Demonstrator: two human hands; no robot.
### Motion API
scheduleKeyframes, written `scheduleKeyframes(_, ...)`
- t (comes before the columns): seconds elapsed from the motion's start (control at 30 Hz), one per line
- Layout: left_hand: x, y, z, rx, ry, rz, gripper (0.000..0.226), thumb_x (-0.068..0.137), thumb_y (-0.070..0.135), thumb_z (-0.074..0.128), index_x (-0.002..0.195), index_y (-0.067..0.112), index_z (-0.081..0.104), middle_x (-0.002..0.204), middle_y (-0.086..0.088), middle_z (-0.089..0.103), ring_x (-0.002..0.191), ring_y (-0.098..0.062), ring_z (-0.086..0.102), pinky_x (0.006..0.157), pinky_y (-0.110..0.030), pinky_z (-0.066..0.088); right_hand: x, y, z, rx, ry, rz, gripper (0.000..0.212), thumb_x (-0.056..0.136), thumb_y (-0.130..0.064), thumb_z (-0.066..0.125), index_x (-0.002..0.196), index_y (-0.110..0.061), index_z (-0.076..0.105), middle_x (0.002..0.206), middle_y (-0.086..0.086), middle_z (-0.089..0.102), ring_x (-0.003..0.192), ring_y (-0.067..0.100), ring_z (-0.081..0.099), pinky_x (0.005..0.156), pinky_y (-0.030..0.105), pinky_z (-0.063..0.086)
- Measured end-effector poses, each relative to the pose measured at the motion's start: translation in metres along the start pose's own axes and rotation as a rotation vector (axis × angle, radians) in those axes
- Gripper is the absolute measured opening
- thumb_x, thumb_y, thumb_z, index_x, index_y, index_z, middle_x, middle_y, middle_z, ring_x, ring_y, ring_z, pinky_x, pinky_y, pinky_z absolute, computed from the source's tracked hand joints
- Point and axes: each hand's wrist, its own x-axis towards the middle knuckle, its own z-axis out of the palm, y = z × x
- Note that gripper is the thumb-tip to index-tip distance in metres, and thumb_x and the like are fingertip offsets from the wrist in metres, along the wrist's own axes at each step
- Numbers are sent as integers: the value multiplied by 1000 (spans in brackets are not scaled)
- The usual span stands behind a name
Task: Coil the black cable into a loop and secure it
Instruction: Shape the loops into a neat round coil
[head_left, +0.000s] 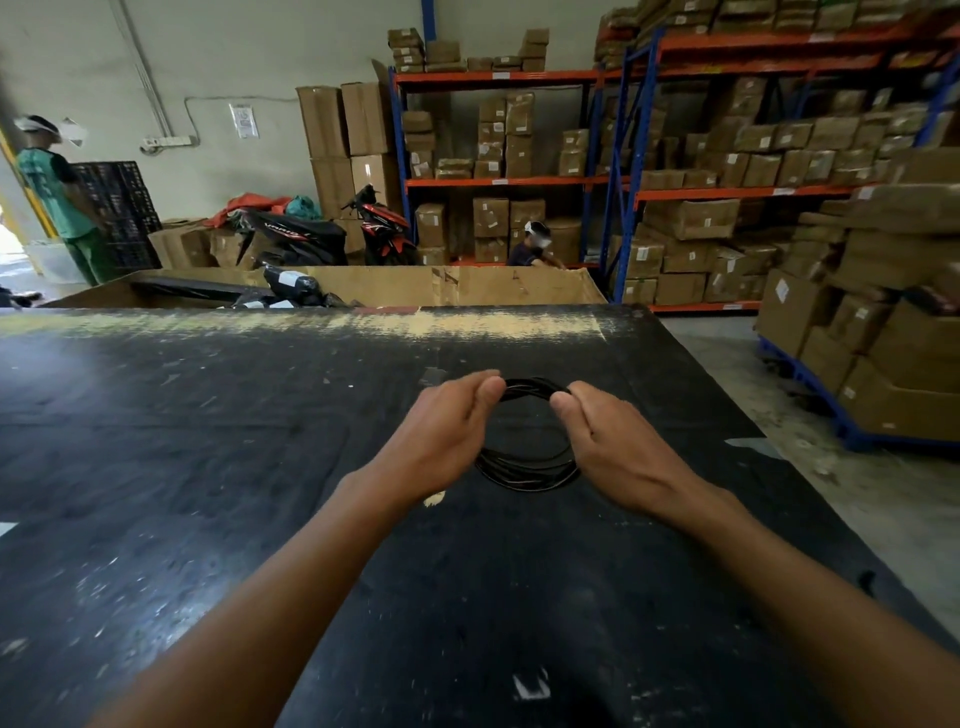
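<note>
The black cable is wound into a round loop of several turns and sits between my two hands over the black table. My left hand pinches the far top of the loop from the left with thumb and fingers. My right hand grips the same top stretch from the right, a short gap away. The near side of the loop hangs low by the tabletop. Whether any tie holds the loop together is hidden by my fingers.
The table's far edge is worn bare, with a large cardboard bin behind it. Shelving with boxes stands to the right. A blue pallet of boxes stands off the table's right side. Two people work in the background.
</note>
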Motion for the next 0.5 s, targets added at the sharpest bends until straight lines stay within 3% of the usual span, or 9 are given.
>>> scheduleKeyframes(0.07, 0, -2, 6, -81, -55, -40, 40, 104, 38, 34, 98, 15, 67, 82, 9, 68, 76, -8, 64, 66, -25, 43, -10, -3, -4, 71, 3, 69, 45, 102, -37, 31, 84, -1, 51, 80, 19, 60, 76, 32, 59, 72, 54, 48)
scheduleKeyframes(0.13, 1, -2, 13, -254, -143, -107, 44, 104, 40, 34, 89, 14, 67, 76, 6, 70, 67, -1, 65, 67, -24, 46, -21, -3, -6, 158, 5, 146, 43, 103, -34, 32, 82, -1, 50, 80, 18, 59, 76, 28, 59, 70, 50, 49)
scheduleKeyframes(0.2, 0, 1, 19, -593, -272, -261, 48, 103, 42, 36, 85, 11, 68, 66, 1, 70, 63, -11, 67, 63, -28, 53, -33, -2, -6, 257, 17, 198, 38, 103, -32, 32, 77, -9, 48, 72, 5, 51, 64, 16, 49, 62, 41, 43)
scheduleKeyframes(0.3, -7, 7, 24, -1133, -478, -602, 45, 95, 47, 52, 82, 7, 68, 58, -1, 62, 56, -17, 66, 60, -34, 59, -54, 0, 1, 390, 89, 276, 35, 104, -31, 32, 75, -17, 45, 71, 1, 48, 62, 16, 44, 58, 36, 38)
scheduleKeyframes(0.4, -18, 9, 32, -1322, -633, -743, 40, 79, 52, 67, 69, 13, 68, 55, 4, 54, 52, -12, 58, 62, -32, 54, -76, 3, 10, 455, 200, 372, 37, 103, -33, 33, 72, -18, 47, 70, 2, 51, 58, 14, 47, 51, 29, 41)
scheduleKeyframes(0.5, -29, 10, 43, -1455, -682, -796, 36, 80, 44, 65, 75, 9, 67, 50, 6, 50, 48, -10, 54, 74, -30, 48, -94, 7, 20, 473, 284, 447, 39, 102, -35, 34, 69, -20, 48, 67, 0, 50, 55, 12, 46, 49, 30, 41)
